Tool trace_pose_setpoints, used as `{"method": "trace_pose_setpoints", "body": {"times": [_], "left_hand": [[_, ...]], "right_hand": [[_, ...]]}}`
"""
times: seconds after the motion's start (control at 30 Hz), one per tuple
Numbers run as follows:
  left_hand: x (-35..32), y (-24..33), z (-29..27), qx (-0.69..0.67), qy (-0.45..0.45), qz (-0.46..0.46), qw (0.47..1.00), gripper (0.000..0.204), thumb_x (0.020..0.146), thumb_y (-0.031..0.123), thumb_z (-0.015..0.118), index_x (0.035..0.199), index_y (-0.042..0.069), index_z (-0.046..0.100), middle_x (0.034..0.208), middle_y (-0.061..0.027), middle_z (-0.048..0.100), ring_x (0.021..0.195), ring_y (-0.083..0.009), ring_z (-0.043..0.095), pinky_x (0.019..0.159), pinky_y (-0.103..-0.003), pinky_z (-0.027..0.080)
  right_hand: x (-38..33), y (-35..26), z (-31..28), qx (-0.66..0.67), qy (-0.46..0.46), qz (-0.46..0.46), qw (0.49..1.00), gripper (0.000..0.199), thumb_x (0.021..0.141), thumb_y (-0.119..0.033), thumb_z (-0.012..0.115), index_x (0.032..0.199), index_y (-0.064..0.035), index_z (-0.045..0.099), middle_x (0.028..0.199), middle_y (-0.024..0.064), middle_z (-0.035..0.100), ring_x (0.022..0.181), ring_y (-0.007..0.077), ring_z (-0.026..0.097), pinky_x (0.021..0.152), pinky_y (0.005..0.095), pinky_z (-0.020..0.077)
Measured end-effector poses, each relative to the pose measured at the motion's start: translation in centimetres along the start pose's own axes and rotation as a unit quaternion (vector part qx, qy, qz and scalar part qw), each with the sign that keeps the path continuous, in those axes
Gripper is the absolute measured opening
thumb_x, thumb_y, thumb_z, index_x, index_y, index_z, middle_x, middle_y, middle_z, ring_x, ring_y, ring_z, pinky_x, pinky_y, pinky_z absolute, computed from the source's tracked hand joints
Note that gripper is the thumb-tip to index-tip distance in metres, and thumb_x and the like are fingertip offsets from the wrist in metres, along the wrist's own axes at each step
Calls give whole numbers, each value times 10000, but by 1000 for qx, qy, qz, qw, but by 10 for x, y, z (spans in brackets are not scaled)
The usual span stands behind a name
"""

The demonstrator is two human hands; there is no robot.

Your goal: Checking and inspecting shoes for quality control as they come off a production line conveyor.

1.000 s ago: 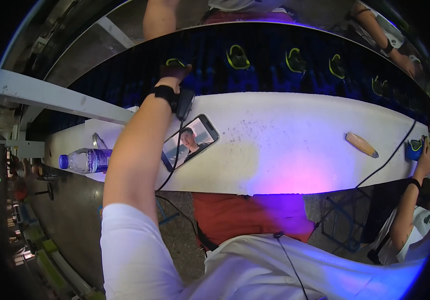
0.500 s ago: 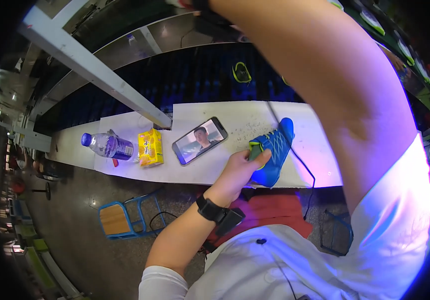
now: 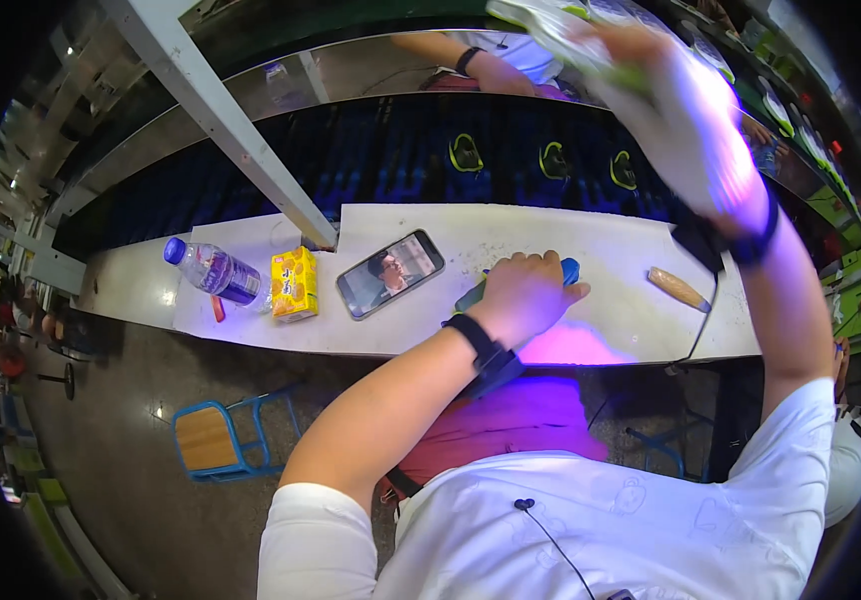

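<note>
My left hand [image 3: 526, 295] is closed over a blue shoe [image 3: 571, 270] on the white worktop [image 3: 401, 335]. The hand covers most of it; a blue end shows past the fingers, and a dark green part [image 3: 471, 297] by the wrist. Raised at the upper right, my right hand [image 3: 666, 110] is smeared by motion. Its fingers grip a white shoe sole [image 3: 551, 30] with a yellow-green edge, above the rack side of the bench. Right of the left hand lies a short wooden handle [image 3: 679, 288].
Left on the worktop are a phone [image 3: 391, 275], a yellow carton [image 3: 295, 285] and a purple-capped bottle [image 3: 216, 272]. A white metal post [image 3: 241, 140] rises behind them. Dark shoe parts [image 3: 553, 160] lie on the dark conveyor beyond. A stool [image 3: 206, 438] stands below left.
My right arm swung from across the upper view toward the right, and its hand now shows with a sole. My left hand moved over the top of the blue shoe. The wooden handle came into view.
</note>
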State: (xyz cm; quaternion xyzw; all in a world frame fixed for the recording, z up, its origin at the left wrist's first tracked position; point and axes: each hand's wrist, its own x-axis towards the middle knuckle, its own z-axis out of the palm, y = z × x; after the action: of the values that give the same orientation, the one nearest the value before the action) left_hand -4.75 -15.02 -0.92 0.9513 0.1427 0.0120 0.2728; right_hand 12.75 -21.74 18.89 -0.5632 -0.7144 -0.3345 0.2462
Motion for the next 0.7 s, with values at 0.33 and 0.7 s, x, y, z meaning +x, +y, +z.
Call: {"method": "trace_pose_setpoints", "body": {"times": [0.33,0.7], "left_hand": [[-45,-1,13,-256,288,215,898,467,980,273,735,1330,-3,594,1234,-234,662,1138,-409,645,1035,-490,508],[-87,22,12,-248,268,214,906,329,838,-55,812,1033,18,558,1281,-278,711,1191,-468,695,1029,-517,560]], "right_hand": [[-191,-98,-58,329,-110,531,773,430,814,-152,900,1157,15,701,1005,101,750,855,179,730,805,310,574],[-209,-158,-9,534,48,417,734,317,887,-176,883,1009,-54,618,1389,299,656,1408,431,565,1153,545,469]]}}
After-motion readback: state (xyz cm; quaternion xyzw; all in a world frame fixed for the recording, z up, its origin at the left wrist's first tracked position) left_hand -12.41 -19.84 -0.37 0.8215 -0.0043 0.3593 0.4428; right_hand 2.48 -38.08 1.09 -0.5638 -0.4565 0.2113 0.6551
